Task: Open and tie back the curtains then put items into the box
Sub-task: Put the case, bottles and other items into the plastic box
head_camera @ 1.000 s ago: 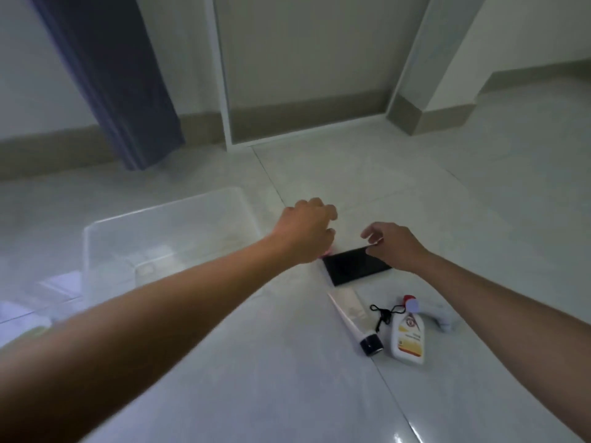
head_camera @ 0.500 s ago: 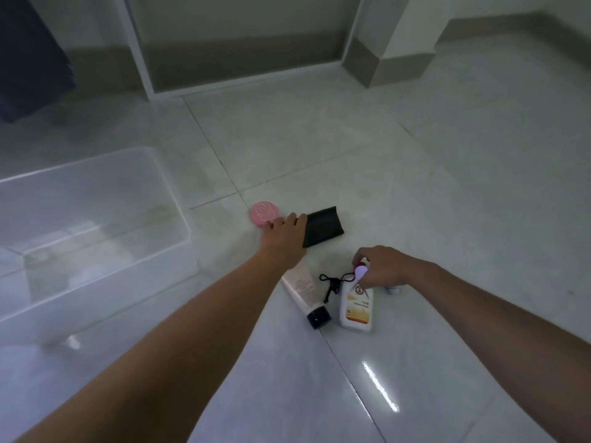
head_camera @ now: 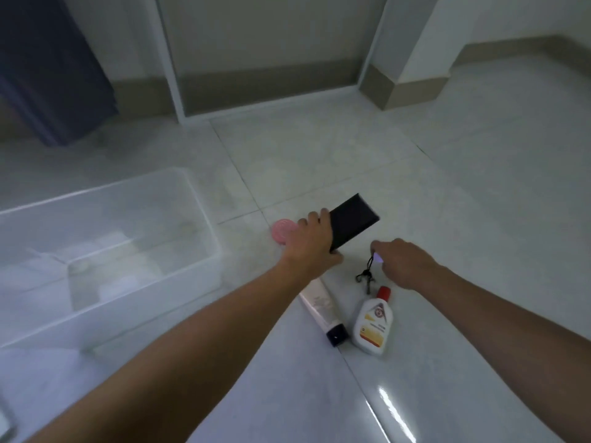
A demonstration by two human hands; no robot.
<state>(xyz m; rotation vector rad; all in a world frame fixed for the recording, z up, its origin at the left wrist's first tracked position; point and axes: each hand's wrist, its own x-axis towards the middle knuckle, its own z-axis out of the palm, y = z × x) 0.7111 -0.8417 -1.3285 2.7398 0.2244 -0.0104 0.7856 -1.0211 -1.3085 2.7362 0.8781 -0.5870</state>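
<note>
both hands gripping items above the tiled floor

the fingers [head_camera: 323,215] of the left hand [head_camera: 311,244] are curled over one end of a flat black rectangular wallet [head_camera: 351,220], thumb beneath, holding it tilted with its far end raised off the floor. the right hand [head_camera: 401,262] has its fingers closed in a pinch around a small pale object [head_camera: 378,259] that is mostly hidden; a thin black cord [head_camera: 366,276] hangs from it in a loose tangle down to the floor.

just behind the left knuckles lies a round pink ribbed disc [head_camera: 281,230], flat on the glossy white tiled floor [head_camera: 319,155]. below the left wrist a cream squeeze tube with a dark cap [head_camera: 323,310] lies on its side, and just beside it, to the right, a white plastic bottle with a red cap and yellow label [head_camera: 372,324] also lies flat.

to the left stands the clear plastic rectangular box [head_camera: 201,219], open at the top, with some pale items blurred inside. a dark blue curtain [head_camera: 48,75] hangs in the far left corner, beside a white door frame [head_camera: 168,59].
</note>
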